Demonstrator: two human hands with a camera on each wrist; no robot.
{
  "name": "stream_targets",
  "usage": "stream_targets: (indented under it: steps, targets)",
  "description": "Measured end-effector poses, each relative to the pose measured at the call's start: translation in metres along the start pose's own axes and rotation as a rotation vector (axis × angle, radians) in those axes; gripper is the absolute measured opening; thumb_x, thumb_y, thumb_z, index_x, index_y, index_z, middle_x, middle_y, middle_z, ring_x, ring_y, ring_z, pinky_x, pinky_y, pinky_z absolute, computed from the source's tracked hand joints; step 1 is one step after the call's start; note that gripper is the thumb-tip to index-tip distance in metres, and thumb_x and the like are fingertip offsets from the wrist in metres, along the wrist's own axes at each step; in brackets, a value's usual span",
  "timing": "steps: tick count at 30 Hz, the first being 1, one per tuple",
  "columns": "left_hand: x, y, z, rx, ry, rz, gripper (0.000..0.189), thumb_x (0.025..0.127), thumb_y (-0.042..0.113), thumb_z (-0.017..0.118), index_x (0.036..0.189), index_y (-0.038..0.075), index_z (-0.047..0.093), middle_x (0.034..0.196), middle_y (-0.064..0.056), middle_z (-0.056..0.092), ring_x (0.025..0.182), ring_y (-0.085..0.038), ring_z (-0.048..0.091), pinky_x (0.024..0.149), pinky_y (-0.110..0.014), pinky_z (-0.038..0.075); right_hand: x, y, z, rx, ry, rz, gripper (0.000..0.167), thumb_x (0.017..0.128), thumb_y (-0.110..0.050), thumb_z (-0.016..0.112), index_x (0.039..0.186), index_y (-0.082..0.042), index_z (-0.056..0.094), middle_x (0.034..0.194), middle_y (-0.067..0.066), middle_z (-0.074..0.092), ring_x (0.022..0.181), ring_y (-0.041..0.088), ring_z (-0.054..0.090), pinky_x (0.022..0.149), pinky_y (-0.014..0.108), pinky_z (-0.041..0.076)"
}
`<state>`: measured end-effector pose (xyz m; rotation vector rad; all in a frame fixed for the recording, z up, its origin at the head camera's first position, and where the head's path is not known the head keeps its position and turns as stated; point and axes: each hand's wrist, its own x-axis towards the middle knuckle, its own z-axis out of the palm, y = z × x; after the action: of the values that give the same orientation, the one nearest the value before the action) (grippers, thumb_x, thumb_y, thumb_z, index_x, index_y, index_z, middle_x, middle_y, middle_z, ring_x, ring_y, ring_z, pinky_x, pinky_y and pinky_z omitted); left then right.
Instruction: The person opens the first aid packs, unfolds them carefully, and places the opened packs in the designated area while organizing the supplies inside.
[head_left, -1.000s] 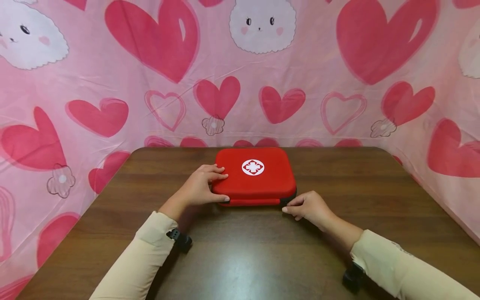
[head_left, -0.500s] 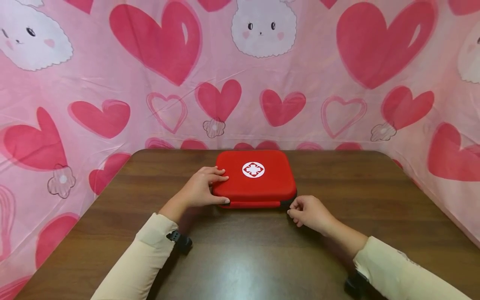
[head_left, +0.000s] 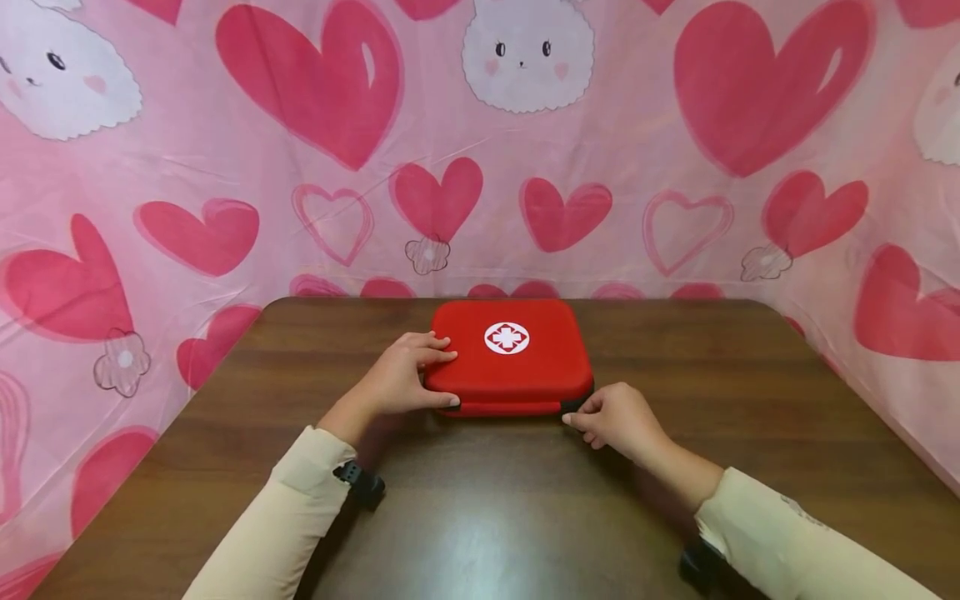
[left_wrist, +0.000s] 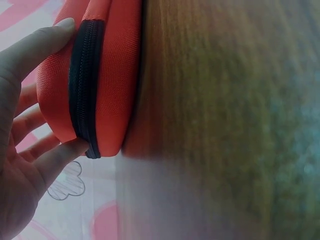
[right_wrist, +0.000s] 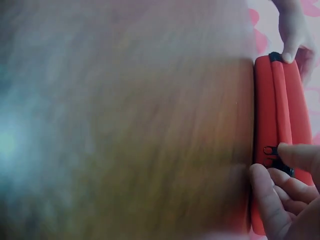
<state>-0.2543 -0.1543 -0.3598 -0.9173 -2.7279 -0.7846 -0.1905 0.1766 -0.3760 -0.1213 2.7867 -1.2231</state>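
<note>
A red first-aid case [head_left: 536, 367] with a white cross emblem lies closed near the table's far edge. My left hand [head_left: 397, 375] grips its left front corner, thumb along the front and fingers spread over the lid. In the left wrist view, the black zipper [left_wrist: 86, 80] runs down that corner between thumb and little finger. At the right front corner, my right hand [head_left: 621, 421] is beside the zipper end. The right wrist view shows small black zipper pulls [right_wrist: 270, 150] in the gap between thumb and forefinger, whose tips stand apart; the other fingers are bent.
The brown wooden table [head_left: 480, 500] extends in front of the case and to both sides. A pink heart-patterned cloth [head_left: 480, 133] hangs behind it. Black wrist cameras [head_left: 367, 487] sit below the light sleeves [head_left: 285, 508].
My right hand drew back slightly right with its fingertips together, then returned left to the case corner, thumb and forefinger parted. The left hand and the case have stayed in place.
</note>
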Motion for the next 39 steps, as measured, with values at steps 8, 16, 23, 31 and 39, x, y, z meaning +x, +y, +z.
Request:
stream_targets:
  steps: [8, 16, 23, 31, 39]
  targets:
    - [0.001, -0.002, 0.0, -0.01, 0.002, 0.001, 0.063, 0.069, 0.038, 0.087, 0.124, 0.013, 0.069, 0.134, -0.006, 0.059, 0.129, -0.027, 0.045, 0.1, -0.046, 0.045, 0.001, 0.003, 0.006, 0.244, 0.019, 0.105, 0.015, 0.081, -0.01, 0.078, 0.082, 0.005, 0.076, 0.07, 0.012, 0.069, 0.057, 0.02, 0.066, 0.054, 0.033, 0.058]
    - [0.001, -0.004, 0.0, -0.008, -0.001, 0.005, 0.064, 0.069, 0.039, 0.087, 0.125, 0.013, 0.068, 0.135, -0.006, 0.059, 0.129, -0.027, 0.045, 0.1, -0.047, 0.045, 0.004, 0.007, 0.015, 0.421, 0.017, 0.151, 0.018, 0.083, -0.007, 0.076, 0.083, 0.011, 0.072, 0.069, 0.014, 0.068, 0.055, 0.02, 0.065, 0.054, 0.034, 0.058]
    - [0.002, -0.006, 0.001, -0.003, 0.01, 0.019, 0.065, 0.069, 0.041, 0.087, 0.125, 0.013, 0.068, 0.134, -0.006, 0.06, 0.128, -0.026, 0.046, 0.099, -0.045, 0.045, 0.003, 0.004, 0.012, 0.399, 0.0, 0.135, 0.016, 0.085, -0.003, 0.07, 0.085, 0.013, 0.07, 0.067, 0.011, 0.066, 0.055, 0.018, 0.063, 0.054, 0.033, 0.058]
    - [0.002, -0.006, 0.0, 0.002, 0.002, 0.006, 0.065, 0.069, 0.04, 0.087, 0.125, 0.013, 0.068, 0.134, -0.005, 0.059, 0.129, -0.026, 0.044, 0.1, -0.046, 0.045, 0.004, 0.003, 0.011, 0.422, -0.02, 0.166, 0.023, 0.085, -0.01, 0.074, 0.081, 0.011, 0.067, 0.064, 0.01, 0.064, 0.051, 0.017, 0.06, 0.053, 0.033, 0.057]
    - [0.002, -0.005, 0.001, 0.001, 0.001, 0.005, 0.064, 0.07, 0.039, 0.087, 0.125, 0.013, 0.068, 0.135, -0.006, 0.059, 0.13, -0.026, 0.044, 0.102, -0.047, 0.043, 0.006, 0.003, 0.013, 0.534, -0.027, 0.233, 0.03, 0.085, -0.014, 0.076, 0.091, 0.014, 0.067, 0.071, 0.012, 0.068, 0.054, 0.017, 0.064, 0.056, 0.032, 0.058]
